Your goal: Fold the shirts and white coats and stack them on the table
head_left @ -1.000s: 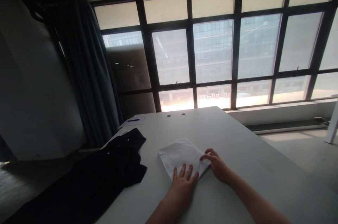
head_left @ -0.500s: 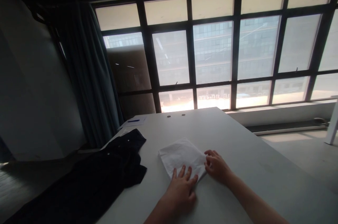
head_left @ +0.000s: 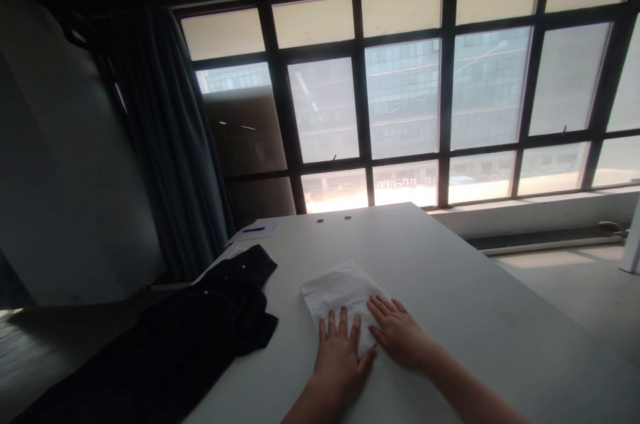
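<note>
A folded white cloth (head_left: pixel 336 289) lies flat on the white table (head_left: pixel 450 291), its near edge covered by my hands. My left hand (head_left: pixel 341 351) rests palm down on the cloth's near side, fingers spread. Over the right-hand corner, my right hand (head_left: pixel 397 331) lies flat with its fingers stretched across the fabric. Neither hand grips anything. To the left, a dark garment (head_left: pixel 200 317) with small light buttons drapes over the table's edge.
Toward the far left corner of the table is a sheet of paper (head_left: pixel 270 229) with a blue pen (head_left: pixel 253 230) on it. Two round cable holes (head_left: pixel 320 221) sit near the far edge. A dark curtain (head_left: pixel 165 144) hangs by the windows.
My right hand has moved left from pinching the cloth's right corner to lying flat on it. My left hand has shifted slightly, still spread on the cloth.
</note>
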`<state>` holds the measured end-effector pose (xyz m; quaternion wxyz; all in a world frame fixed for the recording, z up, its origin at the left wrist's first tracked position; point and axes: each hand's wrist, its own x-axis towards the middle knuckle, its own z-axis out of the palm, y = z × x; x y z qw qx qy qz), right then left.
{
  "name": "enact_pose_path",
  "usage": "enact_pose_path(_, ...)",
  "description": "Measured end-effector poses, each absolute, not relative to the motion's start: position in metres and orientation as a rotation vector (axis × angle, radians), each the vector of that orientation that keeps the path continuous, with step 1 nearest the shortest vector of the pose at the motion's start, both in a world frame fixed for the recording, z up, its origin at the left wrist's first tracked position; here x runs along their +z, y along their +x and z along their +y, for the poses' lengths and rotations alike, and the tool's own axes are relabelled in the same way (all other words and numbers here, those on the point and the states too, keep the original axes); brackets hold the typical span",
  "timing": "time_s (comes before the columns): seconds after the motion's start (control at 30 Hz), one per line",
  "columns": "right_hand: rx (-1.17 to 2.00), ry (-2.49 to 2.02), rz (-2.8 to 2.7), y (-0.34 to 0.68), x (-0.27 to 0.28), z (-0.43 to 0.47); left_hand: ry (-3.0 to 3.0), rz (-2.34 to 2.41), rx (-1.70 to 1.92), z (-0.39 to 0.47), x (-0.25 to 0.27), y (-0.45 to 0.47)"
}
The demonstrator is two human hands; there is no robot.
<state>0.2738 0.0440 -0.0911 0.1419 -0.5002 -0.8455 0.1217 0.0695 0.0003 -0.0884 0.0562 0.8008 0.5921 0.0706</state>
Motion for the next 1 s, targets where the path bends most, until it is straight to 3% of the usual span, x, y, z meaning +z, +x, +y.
enact_pose_path(0.37,0.134,-1.594,-2.684,0.248,-0.023,-0.015,2.447,1.744,-0.047,-0.034,-0.021,0.081)
enact_pose_path(0.67,0.386,-1.307,-2.355,0.256,-0.058,0.021,2.380,1.732,0.093,-0.033,-0.087,0.087)
enact_pose_path(1.0,0.339,-1.678,-2.389,0.282,-0.074,0.045,2.440,1.591,0.172,-0.002,-0.076,0.063)
